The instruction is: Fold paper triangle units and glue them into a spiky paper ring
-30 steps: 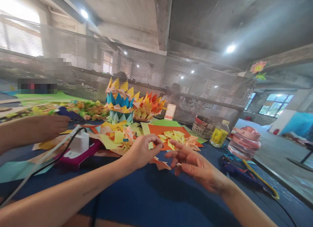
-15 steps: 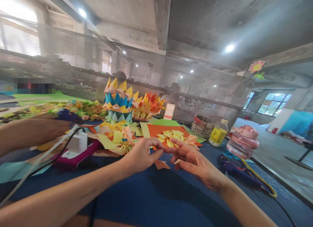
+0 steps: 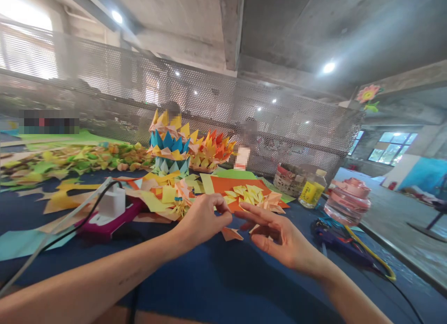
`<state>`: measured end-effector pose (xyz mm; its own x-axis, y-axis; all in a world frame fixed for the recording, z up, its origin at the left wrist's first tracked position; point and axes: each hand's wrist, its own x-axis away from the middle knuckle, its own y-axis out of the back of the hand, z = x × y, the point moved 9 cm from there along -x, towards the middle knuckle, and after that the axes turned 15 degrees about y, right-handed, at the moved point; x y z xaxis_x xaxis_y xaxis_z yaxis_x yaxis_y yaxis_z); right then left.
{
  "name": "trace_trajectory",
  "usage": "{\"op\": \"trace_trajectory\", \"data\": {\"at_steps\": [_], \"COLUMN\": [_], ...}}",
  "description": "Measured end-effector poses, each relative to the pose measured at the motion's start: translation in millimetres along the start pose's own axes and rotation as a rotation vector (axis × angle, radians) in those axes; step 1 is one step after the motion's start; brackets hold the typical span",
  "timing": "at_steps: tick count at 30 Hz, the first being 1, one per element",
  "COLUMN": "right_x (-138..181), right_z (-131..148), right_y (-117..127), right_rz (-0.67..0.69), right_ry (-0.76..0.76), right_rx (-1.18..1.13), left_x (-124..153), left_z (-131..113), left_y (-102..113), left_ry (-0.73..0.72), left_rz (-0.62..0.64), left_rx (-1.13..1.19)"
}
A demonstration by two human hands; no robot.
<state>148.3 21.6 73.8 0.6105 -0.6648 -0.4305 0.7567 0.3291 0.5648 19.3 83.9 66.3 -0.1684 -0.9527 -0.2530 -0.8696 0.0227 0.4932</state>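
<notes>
In the left hand [image 3: 206, 218], thumb and forefinger are pressed together, perhaps for precision; whether anything is pinched cannot be told. Between the hands, a peach folded piece [image 3: 232, 234] is laid on the counter [image 3: 188, 286], probably for easy reach. In the right hand [image 3: 282, 238], they are parted; whether a pale scrap [image 3: 256, 229] is gripped there cannot be told

Bare and slim, the left forearm [image 3: 101, 286] at eight o'clock carries a small, faint dark mark [image 3: 130, 278] and narrows to a bare left hand [image 3: 206, 221], while right forearm [image 3: 344, 284] and right hand [image 3: 284, 242], toward four o'clock, are likewise bare.
</notes>
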Motion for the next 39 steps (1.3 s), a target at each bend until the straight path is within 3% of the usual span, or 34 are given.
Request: {"op": "trace_trajectory", "data": {"at_steps": [2, 5, 8, 12, 21, 32, 39], "right_x": [1, 5, 8, 14, 20, 11, 7], "right_z": [-4, -12, -24, -40, -46, -53, -41], "right_y": [18, 49, 62, 56, 50, 52, 47], "right_rz": [-0.100, -0.209, -0.092, 0.155, 0.294, 0.142, 0.059], "right_ry": [0.014, 0.033, 0.005, -0.056, -0.080, -0.069, -0.103], "right_rx": [0.102, 0.329, 0.543, 0.619, 0.627, 0.685, 0.489], "left_x": [-5, -11, -10, -8, -4, 7, 19], "left_z": [6, 11, 10, 8, 1, -6, -22], "left_y": [5, 5, -3, -9, -8, -13, -17], "left_ry": [0.029, 0.059, 0.067, 0.047, -0.023, -0.085, -0.357], "left_rz": [-0.023, 0.041, 0.144, 0.206, 0.200, 0.160, 0.192], "left_rx": [0.029, 0.097, 0.188, 0.249, 0.197, -0.023, -0.013]}}
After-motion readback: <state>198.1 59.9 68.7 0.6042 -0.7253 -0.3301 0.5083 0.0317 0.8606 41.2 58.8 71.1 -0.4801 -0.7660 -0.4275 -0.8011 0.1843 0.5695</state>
